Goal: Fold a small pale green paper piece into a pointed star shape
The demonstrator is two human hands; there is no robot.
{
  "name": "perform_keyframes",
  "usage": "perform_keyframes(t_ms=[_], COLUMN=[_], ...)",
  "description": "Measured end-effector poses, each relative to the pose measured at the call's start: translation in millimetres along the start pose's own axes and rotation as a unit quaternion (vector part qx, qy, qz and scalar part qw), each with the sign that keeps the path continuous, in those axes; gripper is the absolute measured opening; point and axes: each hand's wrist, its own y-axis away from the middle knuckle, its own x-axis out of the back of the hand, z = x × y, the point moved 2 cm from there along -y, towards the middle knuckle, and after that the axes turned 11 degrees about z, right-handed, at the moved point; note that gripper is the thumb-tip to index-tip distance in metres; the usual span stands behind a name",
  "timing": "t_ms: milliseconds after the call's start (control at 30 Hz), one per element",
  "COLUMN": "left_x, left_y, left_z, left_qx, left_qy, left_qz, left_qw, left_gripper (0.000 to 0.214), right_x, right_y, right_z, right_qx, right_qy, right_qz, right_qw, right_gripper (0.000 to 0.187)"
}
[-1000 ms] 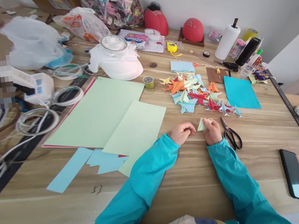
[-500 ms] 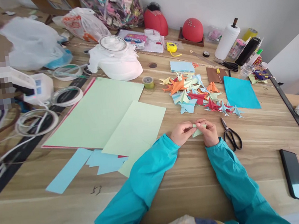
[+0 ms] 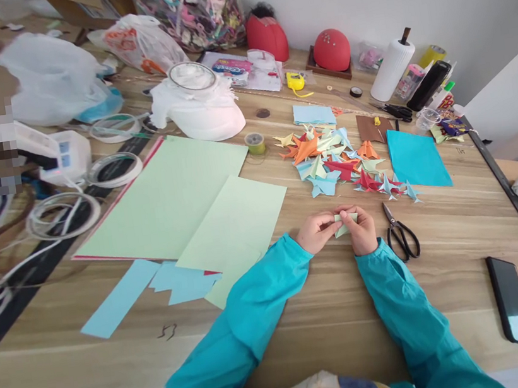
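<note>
Left hand (image 3: 316, 232) and right hand (image 3: 363, 231) have come together since a second ago, when the left was apart from the small folded green paper (image 3: 341, 231). Both now pinch that paper between thumbs and fingers, just left of the black-handled scissors (image 3: 393, 224), my landmark. Right hand is the nearer to them, not touching. Beyond the scissors and a little left lies a pile of folded paper figures (image 3: 344, 170); beyond and right, a turquoise sheet (image 3: 419, 158). Well left are large pale green sheets (image 3: 182, 188); right and nearer me, a phone (image 3: 514, 301).
</note>
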Motion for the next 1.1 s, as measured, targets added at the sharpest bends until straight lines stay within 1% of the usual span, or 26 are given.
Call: perform_keyframes(t_ms=[167,300,433,533,733,933,1100], left_x=[-0.1,1.4,2.1,2.2,2.1,1.8,0.8], left_y=[0,0,0,1,2,1,2], left_z=[-1,0,2,3,5,6,4], left_qx=[0.008,0.008,0.005,0.014,0.039,0.028,0.020], left_qy=[0.007,-0.003,-0.007,-0.016,-0.028,-0.038,-0.048], left_qz=[0.004,0.035,0.036,0.040,0.019,0.006,0.006], left_qw=[1.000,0.999,0.999,0.999,0.999,0.999,0.999], left_gripper=[0.033,0.035,0.032,0.029,0.024,0.018,0.015], right_x=[0,0,0,1,0,1,1], right_y=[1,0,-2,-2,-2,-4,-4], right_z=[-4,-4,0,4,6,10,11], right_qx=[0.015,0.019,0.000,-0.018,-0.040,-0.064,-0.094], right_qy=[-0.005,0.008,0.005,-0.006,-0.023,-0.066,-0.096], right_qz=[-0.012,-0.033,-0.037,-0.032,-0.032,-0.022,-0.011], right_qw=[1.000,0.999,0.999,0.999,0.998,0.996,0.991], right_gripper=[0.016,0.014,0.013,0.013,0.014,0.013,0.016])
